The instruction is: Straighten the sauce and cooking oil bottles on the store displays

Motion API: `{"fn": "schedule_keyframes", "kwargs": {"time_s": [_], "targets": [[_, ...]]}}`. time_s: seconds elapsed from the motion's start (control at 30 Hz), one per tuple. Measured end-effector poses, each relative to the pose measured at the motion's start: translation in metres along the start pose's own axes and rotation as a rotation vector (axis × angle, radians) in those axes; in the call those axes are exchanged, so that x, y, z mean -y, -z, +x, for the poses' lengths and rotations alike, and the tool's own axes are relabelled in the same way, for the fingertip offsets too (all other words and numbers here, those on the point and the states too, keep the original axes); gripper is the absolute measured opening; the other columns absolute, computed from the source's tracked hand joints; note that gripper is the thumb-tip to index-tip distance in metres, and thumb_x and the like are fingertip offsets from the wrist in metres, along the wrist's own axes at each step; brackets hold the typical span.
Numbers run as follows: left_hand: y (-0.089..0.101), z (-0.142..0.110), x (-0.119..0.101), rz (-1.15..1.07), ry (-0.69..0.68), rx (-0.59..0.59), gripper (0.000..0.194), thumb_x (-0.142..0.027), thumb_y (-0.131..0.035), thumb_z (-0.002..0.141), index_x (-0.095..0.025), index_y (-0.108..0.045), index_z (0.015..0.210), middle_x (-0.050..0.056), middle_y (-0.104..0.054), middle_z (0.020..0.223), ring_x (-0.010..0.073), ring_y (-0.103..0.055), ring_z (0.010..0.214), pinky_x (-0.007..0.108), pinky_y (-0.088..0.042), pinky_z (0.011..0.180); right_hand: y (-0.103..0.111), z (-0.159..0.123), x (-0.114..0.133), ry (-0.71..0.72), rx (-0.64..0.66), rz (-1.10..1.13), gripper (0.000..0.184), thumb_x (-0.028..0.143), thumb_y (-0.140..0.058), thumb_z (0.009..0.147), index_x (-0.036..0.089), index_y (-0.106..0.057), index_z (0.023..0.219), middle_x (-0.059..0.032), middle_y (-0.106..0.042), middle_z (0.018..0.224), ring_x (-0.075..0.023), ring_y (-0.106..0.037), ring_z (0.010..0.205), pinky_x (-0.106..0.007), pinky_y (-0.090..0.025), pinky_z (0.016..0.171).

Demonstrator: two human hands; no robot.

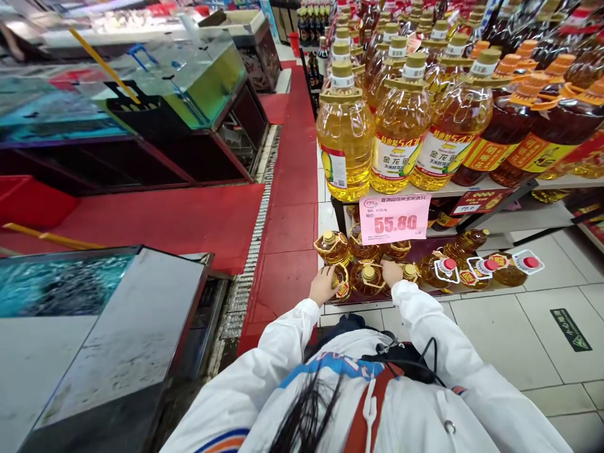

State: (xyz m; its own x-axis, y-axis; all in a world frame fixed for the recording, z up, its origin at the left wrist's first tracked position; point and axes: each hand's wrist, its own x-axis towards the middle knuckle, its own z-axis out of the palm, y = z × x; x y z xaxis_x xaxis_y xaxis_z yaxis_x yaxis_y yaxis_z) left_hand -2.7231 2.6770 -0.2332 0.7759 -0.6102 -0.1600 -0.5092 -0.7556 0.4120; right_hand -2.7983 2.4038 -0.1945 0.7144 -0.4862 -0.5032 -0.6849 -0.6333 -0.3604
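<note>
The front-left oil bottle (343, 280) stands on the low shelf, and I see its neck and left side right beside the fingers of the left hand (323, 286). Those fingers curve over the bottle's upper left, seemingly touching it; I cannot tell whether they are pinching it. To its right, the middle oil bottle (368, 278) stands upright between the two hands. The right hand (392, 274) reaches down between this one and the right oil bottle (411, 273), just beside both; its fingertips are hidden from me, so I cannot tell whether they are spread or gripping. Farther right, I have red-capped bottles (472, 272) leaning to the right. Above hangs a pink price sign (395, 219) reading 55.80, under large yellow oil bottles (397, 151) on the upper shelf.
</note>
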Motion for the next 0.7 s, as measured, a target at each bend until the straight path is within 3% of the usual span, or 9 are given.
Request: {"fn": "schedule_keyframes", "kwargs": {"time_s": [0.17,0.27,0.33,0.4,0.47,0.53,0.6,0.7], "targets": [[0.011,0.010,0.012,0.052,-0.120,0.107,0.076,-0.033,-0.085,0.073,-0.027,-0.055,0.142,0.014,-0.055,0.139,0.0356,-0.052,0.126,0.041,-0.049,0.099,0.004,0.012,0.000,0.108,-0.012,0.044,0.024,0.035,-0.062,0.100,0.017,-0.070,0.112,-0.0088,-0.071,0.117,-0.0227,-0.065,0.114,-0.048,-0.048,0.106],[0.017,0.015,0.010,0.066,-0.144,0.129,0.075,-0.038,-0.089,0.069,-0.025,-0.059,0.136,0.015,-0.057,0.135,0.0370,-0.053,0.123,0.044,-0.048,0.101,0.007,0.004,-0.006,0.153,-0.078,0.158,0.022,0.029,-0.065,0.096,0.021,-0.073,0.115,-0.0088,-0.074,0.116,-0.0230,-0.066,0.115,-0.039,-0.046,0.107],[0.018,0.017,0.001,0.079,-0.145,0.103,0.070,-0.045,-0.085,0.074,-0.022,-0.059,0.135,0.017,-0.054,0.138,0.0396,-0.049,0.129,0.050,-0.042,0.109,0.016,-0.007,-0.018,0.159,-0.163,0.264,0.031,0.033,-0.066,0.095,0.025,-0.071,0.125,-0.0079,-0.074,0.121,-0.0220,-0.066,0.114,-0.032,-0.047,0.104],[0.016,0.016,-0.017,-0.032,-0.130,0.052,0.059,-0.048,-0.075,0.084,-0.020,-0.059,0.134,0.019,-0.051,0.144,0.0410,-0.041,0.138,0.055,-0.034,0.116,0.029,-0.022,-0.044,0.111,-0.298,0.382,0.040,0.043,-0.057,0.099,0.026,-0.064,0.135,-0.0078,-0.071,0.130,-0.0210,-0.066,0.116,-0.029,-0.048,0.102],[0.009,0.013,-0.043,-0.301,-0.101,0.054,0.047,-0.044,-0.068,0.091,-0.021,-0.061,0.130,0.018,-0.049,0.149,0.0385,-0.036,0.145,0.054,-0.028,0.122,0.043,-0.038,-0.082,-0.022,-0.461,0.497,0.049,0.046,-0.038,0.105,0.021,-0.056,0.143,-0.0122,-0.066,0.137,-0.0216,-0.063,0.122,-0.030,-0.048,0.103],[-0.007,0.009,-0.075,-0.557,-0.073,0.132,0.035,-0.043,-0.066,0.091,-0.023,-0.067,0.119,0.015,-0.058,0.141,0.0341,-0.045,0.140,0.049,-0.031,0.122,0.054,-0.051,-0.126,-0.207,-0.584,0.605,0.055,0.046,-0.028,0.106,0.013,-0.049,0.144,-0.0193,-0.065,0.136,-0.0244,-0.064,0.121,-0.034,-0.050,0.101],[-0.032,0.004,-0.109,-0.670,-0.044,0.241,0.028,-0.048,-0.065,0.092,-0.023,-0.071,0.103,0.012,-0.071,0.120,0.0295,-0.062,0.122,0.043,-0.044,0.112,0.060,-0.057,-0.167,-0.373,-0.611,0.716,0.057,0.052,-0.036,0.103,0.009,-0.049,0.137,-0.0226,-0.070,0.119,-0.0271,-0.071,0.104,-0.036,-0.057,0.088],[-0.078,0.004,-0.159,-0.790,0.080,0.355,0.036,-0.056,-0.061,0.092,-0.021,-0.068,0.093,0.010,-0.076,0.091,0.0223,-0.074,0.084,0.035,-0.058,0.083,0.060,-0.050,-0.208,-0.485,-0.534,0.891,0.051,0.057,-0.059,0.094,0.014,-0.053,0.120,-0.0128,-0.074,0.088,-0.0238,-0.073,0.073,-0.033,-0.059,0.066]]}}
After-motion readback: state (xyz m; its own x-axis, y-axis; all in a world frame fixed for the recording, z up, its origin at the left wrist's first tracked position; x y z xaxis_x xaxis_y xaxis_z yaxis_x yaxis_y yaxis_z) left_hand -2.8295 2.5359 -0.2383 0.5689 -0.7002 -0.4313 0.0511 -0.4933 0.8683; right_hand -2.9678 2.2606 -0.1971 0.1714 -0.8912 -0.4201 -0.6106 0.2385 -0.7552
